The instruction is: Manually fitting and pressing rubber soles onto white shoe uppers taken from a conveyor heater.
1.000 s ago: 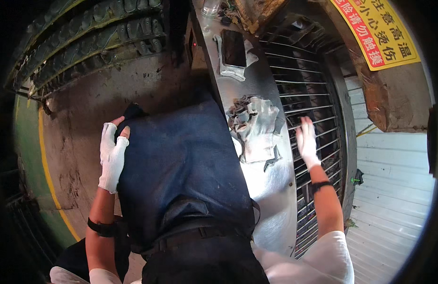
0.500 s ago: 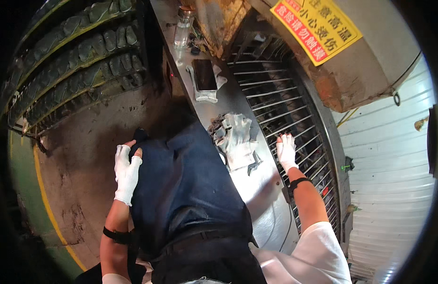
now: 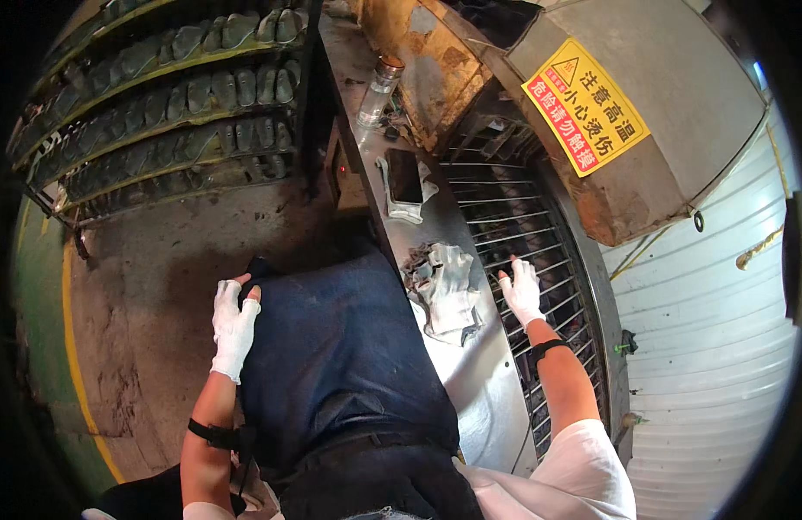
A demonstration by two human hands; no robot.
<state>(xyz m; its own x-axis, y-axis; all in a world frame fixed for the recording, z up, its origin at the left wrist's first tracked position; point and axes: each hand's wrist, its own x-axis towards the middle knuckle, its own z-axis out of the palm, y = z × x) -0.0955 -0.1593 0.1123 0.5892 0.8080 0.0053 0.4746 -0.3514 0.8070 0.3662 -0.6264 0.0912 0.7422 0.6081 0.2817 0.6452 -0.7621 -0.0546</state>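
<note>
My left hand (image 3: 233, 328), in a white glove with bare fingertips, rests at the left side of dark blue trousers (image 3: 331, 316), near the knee. Its thumb stands apart from the fingers and nothing shows in it. My right hand (image 3: 524, 295), gloved the same way, is over the bars of a metal grate (image 3: 552, 286) on the right. Thumb and forefinger are spread, with no object visible between them; whether the fingertips touch the bars, I cannot tell. Left of that hand, crumpled white work gloves (image 3: 448, 290) with dark stains lie on a metal bench (image 3: 474, 381).
Farther along the bench are a phone (image 3: 404, 178) on a white cloth and a clear bottle (image 3: 379, 94). A grey metal hood (image 3: 652, 95) with a yellow and red warning label overhangs the grate. Racks of dark shoe-shaped forms (image 3: 184, 100) stand at the far left.
The view has shifted, so the bench, grate and hood sit lower in it. My right hand's thumb and forefinger are spread more clearly now. My left hand stays by the knee.
</note>
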